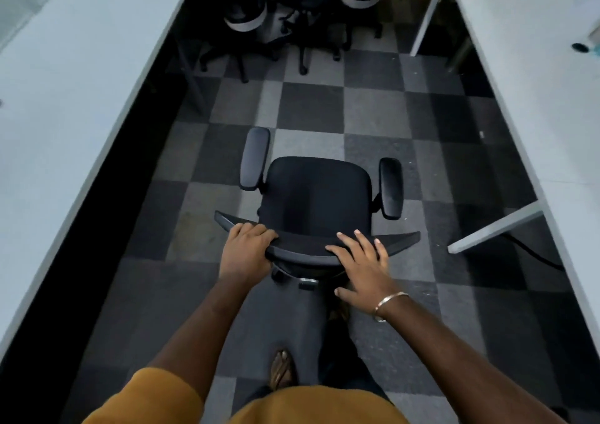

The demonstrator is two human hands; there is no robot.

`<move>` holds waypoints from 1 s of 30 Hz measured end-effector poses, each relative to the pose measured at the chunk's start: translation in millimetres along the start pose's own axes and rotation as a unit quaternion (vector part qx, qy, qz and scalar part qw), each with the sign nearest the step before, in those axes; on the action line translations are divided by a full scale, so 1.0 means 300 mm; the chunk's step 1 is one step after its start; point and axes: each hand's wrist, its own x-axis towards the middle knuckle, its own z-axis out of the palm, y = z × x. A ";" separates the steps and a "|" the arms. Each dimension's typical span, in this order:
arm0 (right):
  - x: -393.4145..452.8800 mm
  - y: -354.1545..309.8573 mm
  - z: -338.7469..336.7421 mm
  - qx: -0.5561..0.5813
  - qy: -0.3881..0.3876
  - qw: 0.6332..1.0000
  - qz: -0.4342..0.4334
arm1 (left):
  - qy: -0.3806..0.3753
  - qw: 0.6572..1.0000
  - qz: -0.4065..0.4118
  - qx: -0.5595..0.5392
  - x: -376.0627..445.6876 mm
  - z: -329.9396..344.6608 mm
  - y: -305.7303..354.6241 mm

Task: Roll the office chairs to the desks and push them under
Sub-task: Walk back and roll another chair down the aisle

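A checkered carpet floor in grey and dark squares is seen between two white tabletops, one at 9 o'clock, one at 3 o'clock. Dim light is cast throughout.

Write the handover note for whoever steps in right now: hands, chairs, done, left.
Left hand: fingers curled over the top edge of the chair backrest, gripping it.
Right hand: fingers straight and spread, resting on the same edge.
The office chair stands in the aisle between the left desk and the right desk, seat facing away, under neither.
More chairs are clustered at the far end of the aisle.
Done: no chair seen tucked under.
Left: roll this chair to a desk, push it under, then fetch the others.
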 end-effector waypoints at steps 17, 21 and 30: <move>-0.429 -0.272 0.215 -0.025 -0.056 0.952 -0.300 | 0.014 0.958 -0.286 0.017 -0.946 0.078 0.120; -0.485 -0.267 0.240 0.001 -0.047 0.931 -0.362 | 0.024 0.931 -0.363 0.029 -1.125 0.106 0.263; -0.476 -0.334 0.239 0.042 -0.031 0.908 -0.416 | 0.035 0.878 -0.476 0.030 -1.363 0.186 0.493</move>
